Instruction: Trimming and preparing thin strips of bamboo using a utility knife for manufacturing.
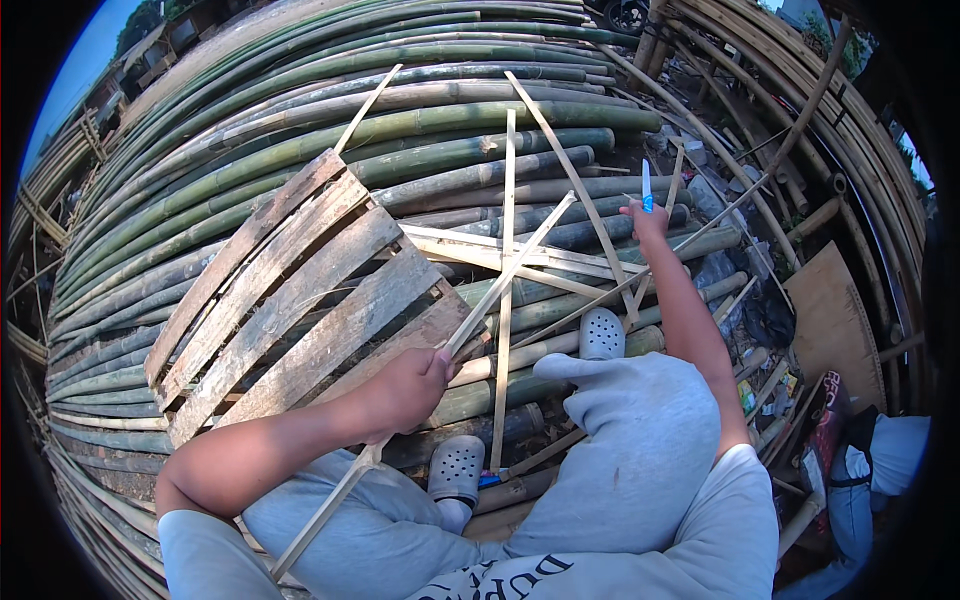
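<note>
Bamboo strip (478,314) sits clamped in your left hand (415,390), slanting lengthwise away from you and rightward; your right hand (648,218) (well apart, right of the strip's far end) grips a knife (646,185).

- My left grip (408,390) hides the middle of the pale bamboo strip (512,268); I can't tell where its lower end finishes near the sleeve (215,555).
- Inside my right grip (648,217), most of the knife's (646,182) handle is covered from me.
- The slatted wooden panel (290,280) blocks my view of the green poles (250,150) under it.
- The upper edge cuts off a wheel (626,14).
- I lose the pale-blue clothing (895,455) into the dark right rim.
- Litter (768,388) at right is too small for me to identify.
</note>
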{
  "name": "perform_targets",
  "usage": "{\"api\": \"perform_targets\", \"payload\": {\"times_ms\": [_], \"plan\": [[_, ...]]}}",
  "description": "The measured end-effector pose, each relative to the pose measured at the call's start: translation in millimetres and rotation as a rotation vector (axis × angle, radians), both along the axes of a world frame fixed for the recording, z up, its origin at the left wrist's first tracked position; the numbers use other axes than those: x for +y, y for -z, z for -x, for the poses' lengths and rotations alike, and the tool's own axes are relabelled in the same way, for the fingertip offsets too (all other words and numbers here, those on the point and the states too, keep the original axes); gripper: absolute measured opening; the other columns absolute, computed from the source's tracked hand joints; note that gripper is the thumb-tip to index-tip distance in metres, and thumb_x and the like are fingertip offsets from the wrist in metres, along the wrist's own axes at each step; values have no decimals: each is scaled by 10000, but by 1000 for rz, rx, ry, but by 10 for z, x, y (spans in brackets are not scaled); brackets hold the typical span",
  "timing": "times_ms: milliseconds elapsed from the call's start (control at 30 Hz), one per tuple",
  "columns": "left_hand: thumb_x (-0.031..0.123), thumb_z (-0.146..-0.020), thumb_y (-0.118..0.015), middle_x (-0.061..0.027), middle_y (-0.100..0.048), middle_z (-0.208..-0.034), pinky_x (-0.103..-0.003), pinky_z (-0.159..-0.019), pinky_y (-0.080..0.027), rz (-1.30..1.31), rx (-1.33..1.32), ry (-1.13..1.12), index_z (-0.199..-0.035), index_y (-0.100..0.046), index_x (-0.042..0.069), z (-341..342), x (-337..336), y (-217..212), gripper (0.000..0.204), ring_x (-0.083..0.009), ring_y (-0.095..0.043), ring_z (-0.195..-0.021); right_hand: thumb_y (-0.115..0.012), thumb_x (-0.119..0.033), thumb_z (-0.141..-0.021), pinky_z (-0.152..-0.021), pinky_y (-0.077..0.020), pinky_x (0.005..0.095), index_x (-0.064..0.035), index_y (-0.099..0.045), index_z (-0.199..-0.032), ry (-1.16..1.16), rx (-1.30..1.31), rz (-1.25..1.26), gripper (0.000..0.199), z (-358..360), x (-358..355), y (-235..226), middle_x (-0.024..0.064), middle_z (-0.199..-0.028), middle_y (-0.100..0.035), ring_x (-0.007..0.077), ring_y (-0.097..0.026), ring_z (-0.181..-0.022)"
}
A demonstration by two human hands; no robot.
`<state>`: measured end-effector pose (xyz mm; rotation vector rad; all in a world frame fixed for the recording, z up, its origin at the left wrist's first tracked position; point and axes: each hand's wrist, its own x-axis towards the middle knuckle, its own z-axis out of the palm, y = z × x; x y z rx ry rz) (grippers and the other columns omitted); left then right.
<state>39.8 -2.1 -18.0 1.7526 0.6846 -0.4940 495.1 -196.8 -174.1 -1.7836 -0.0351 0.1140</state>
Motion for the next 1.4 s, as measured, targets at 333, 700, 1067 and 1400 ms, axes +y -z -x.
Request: {"api": "perform_targets", "payload": {"times_ms": [333,700,1067,1400], "plan": [[378,-1078,-301,39,-361,-575,-288,-371,-296,71,8,-66,-850,-474,117,-22,-12,-26,388,-95,-313,-427,-644,-273,-944,-376,-331,255,-30,-656,-954,-133,84,4,244,230,199,-6,81,-948,-725,57,-381,-432],[379,-1087,-266,2,-426,-616,-267,-388,-327,126,48,-45,-904,-458,123,-48,5,-64,368,-111,-361,-438,-620,-334,-968,-382,-378,266,-42,-665,-985,-314,19,45,296,331,312,-109,28,-659,-596,80,-421,-404],[386,-1083,-282,23,-385,-586,-279,-381,-304,136,11,-47,-892,-463,116,-39,-5,-14,377,-103,-326,-425,-537,-272,-1011,-443,-435,272,-51,-588,-1187,-470,234,15,287,363,182,-102,36,-772,-614,70,-442,-478],[412,-1080,-288,48,-386,-648,-224,-408,-271,264,65,-207,-930,-467,136,-55,179,-148,361,-67,-299,-471,-434,-323,-1053,-487,-337,257,-18,-612,-1037,-806,-77,97,354,1351,624,-1053,-24,-687,-438,63,-348,-534]]}}
